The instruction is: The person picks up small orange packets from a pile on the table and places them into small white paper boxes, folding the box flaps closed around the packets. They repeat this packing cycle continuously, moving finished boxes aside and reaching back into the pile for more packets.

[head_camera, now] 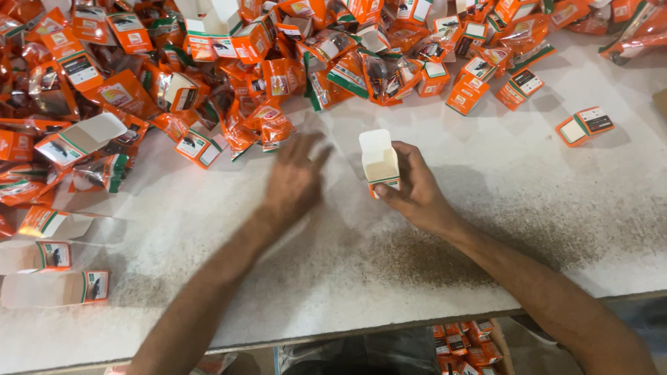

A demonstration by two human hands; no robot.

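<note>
Fingers [399, 194] gripping open carton [379, 163], inside unseen

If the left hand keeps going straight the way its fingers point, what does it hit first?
The left hand, blurred and open, points up toward the heap. First in line looks like the orange foil packets at the pile's near edge, just beyond its fingertips. The right hand holds a small open box off to the side.

**A:** what packaging is on that bench?

**B:** mostly a big heap of orange foil pouches [264, 90] and small orange-green-white cartons [467, 94] along the far edge. One small open carton [380, 165] stands upright mid-table with its flap up. A flattened pair [585, 126] lies off right, and long flat blanks [54, 288] sit at the left edge.
</note>
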